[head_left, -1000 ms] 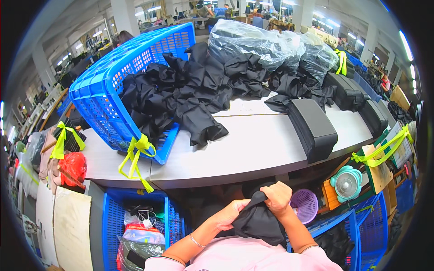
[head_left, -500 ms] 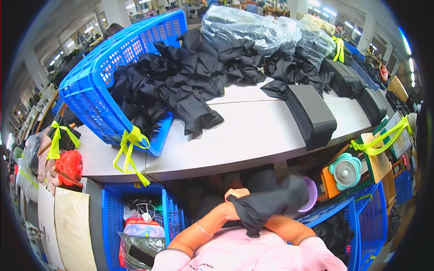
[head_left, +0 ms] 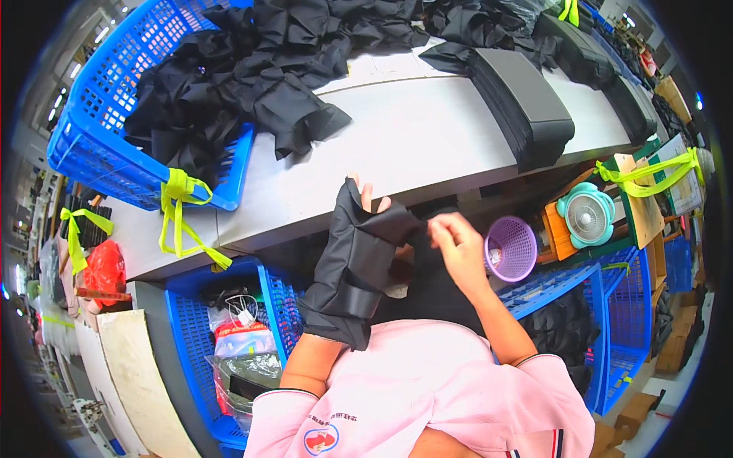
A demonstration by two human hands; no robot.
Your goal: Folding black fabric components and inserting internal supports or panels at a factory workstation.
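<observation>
A black fabric piece (head_left: 353,259), sewn like a sleeve or pouch with a band across it, covers my left hand (head_left: 369,200) and much of the forearm. Only some fingertips show past its upper edge, gripping the cloth there; the rest of that hand is hidden. My right hand (head_left: 456,243) is beside the fabric's upper right corner, its fingers curled in a pinch. Whatever it pinches is too small to make out. On the table beyond, many similar black fabric pieces (head_left: 286,114) spill from a tipped blue crate (head_left: 99,149).
Dark flat pieces are stacked (head_left: 527,107) on the white table (head_left: 405,137). Right of my hand are a purple basket (head_left: 511,248) and a teal fan (head_left: 586,214). Blue crates stand on both sides, the left crate (head_left: 179,328) holding bags. Yellow-green ties (head_left: 179,214) hang about.
The view has tipped downward. The black fabric, blurred and stretched to the right before, now stands upright over my left hand and forearm. My right hand has come out from behind it.
</observation>
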